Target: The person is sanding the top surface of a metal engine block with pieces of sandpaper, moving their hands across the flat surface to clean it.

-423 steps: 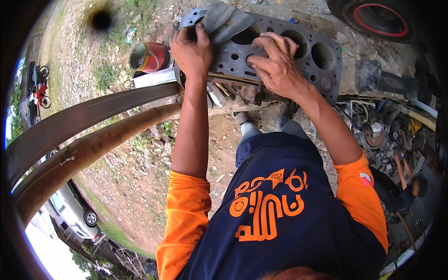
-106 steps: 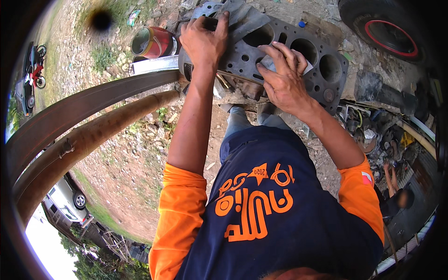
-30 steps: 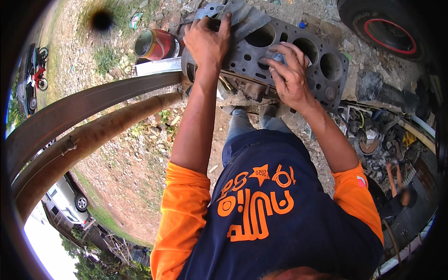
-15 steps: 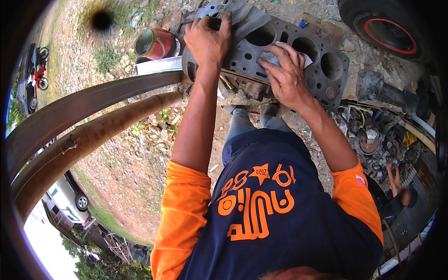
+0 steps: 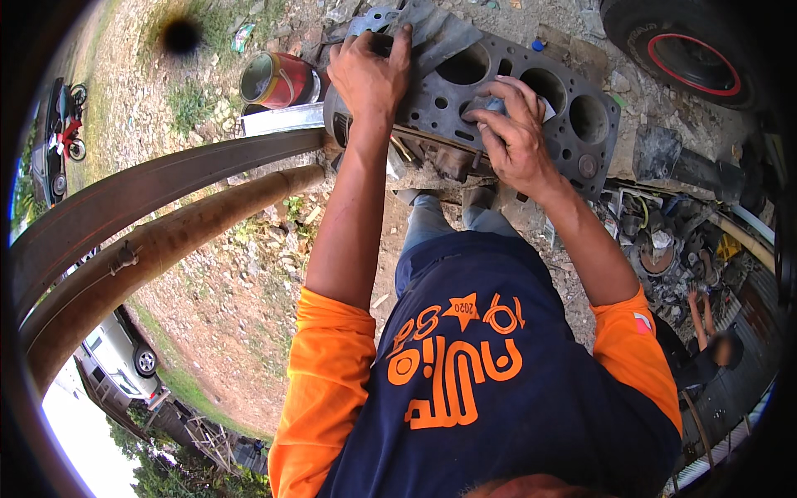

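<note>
Compared with half a second ago, almost nothing is shifting: both hands are staying on the engine block [image 5: 531, 108] at the upper centre of the frame, the right hand [image 5: 515, 137] sliding only slightly along its top face. That right hand is pressing flat, fingers spread narrow over a small pale-grey piece, seemingly abrasive paper [image 5: 498, 105], between two of the bores. The left hand [image 5: 369, 79] is lying palm down with fingers wide on the block's left end, touching a grey cloth [image 5: 440, 33] that is draping over the far edge. Three round cylinder bores are showing fully open on the block, and the area under the left hand is hidden. The block's near edge is running just above the person's knees, and its left edge is sitting just beside a red tin can [image 5: 278, 80] and a bright metal bar [image 5: 282, 120]. Two long curved pipes [image 5: 166, 224] are sweeping across the left of the frame, well apart from the hands, with bare dirt ground [image 5: 241, 315] lying open between them and the person. One tyre with a red ring [image 5: 681, 50] is sitting at the upper right, and a clutter of metal parts [image 5: 664, 241] is crowding the right edge.
</note>
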Demonstrator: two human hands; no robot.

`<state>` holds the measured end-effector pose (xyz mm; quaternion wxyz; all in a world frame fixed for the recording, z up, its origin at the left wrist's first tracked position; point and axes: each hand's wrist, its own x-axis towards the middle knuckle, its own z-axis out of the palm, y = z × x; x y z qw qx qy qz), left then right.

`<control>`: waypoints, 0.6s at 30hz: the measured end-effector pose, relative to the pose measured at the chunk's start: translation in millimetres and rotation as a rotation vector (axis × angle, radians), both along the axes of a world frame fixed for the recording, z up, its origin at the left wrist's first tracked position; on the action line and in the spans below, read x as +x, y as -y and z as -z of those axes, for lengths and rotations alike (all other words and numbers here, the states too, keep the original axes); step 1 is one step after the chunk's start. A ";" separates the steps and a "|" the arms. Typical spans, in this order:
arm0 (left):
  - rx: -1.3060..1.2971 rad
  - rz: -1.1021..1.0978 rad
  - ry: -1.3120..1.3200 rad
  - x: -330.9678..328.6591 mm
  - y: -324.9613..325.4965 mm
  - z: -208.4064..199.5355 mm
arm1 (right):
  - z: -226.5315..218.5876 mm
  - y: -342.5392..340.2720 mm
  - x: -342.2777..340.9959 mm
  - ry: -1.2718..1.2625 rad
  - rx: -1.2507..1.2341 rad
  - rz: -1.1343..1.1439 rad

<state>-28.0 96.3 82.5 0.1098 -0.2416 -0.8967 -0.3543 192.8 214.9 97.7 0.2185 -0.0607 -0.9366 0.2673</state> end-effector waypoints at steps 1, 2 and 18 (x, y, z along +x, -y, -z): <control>-0.004 0.004 0.001 0.6 0.4 0.8 | -0.6 1.1 -1.6 -0.003 0.018 0.004; 0.000 -0.003 0.001 0.2 -0.1 1.6 | -1.9 3.5 -5.1 -0.006 0.035 0.008; 0.037 0.012 0.032 -1.7 -2.3 3.3 | 0.0 -5.0 0.9 -0.110 -0.054 -0.034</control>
